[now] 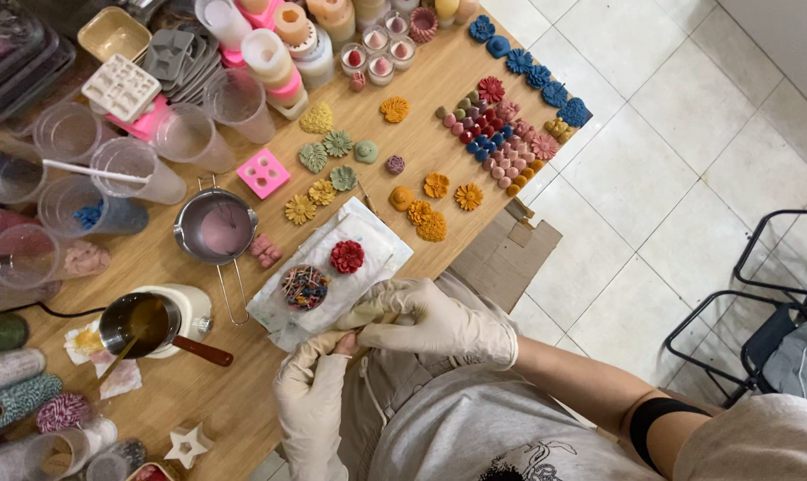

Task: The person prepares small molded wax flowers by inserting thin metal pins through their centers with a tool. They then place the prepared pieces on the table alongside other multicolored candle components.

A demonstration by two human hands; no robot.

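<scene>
Both gloved hands meeting at the table's near edge, right hand (434,322) pinching the left hand's (312,385) glove fingertip, left fingers loosely curled, just beside white wrapping (368,233) bearing a red flower candle (347,256) and a multicoloured disc (304,287)

Bare wood (368,205) between flower clusters, cups (136,169) and saucepan (214,227) crowding left

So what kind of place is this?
Probably a home craft table for making wax or candle shapes. There are colourful flower shapes set out in rows, a pink mould, and a small pot of melted stuff.
</scene>
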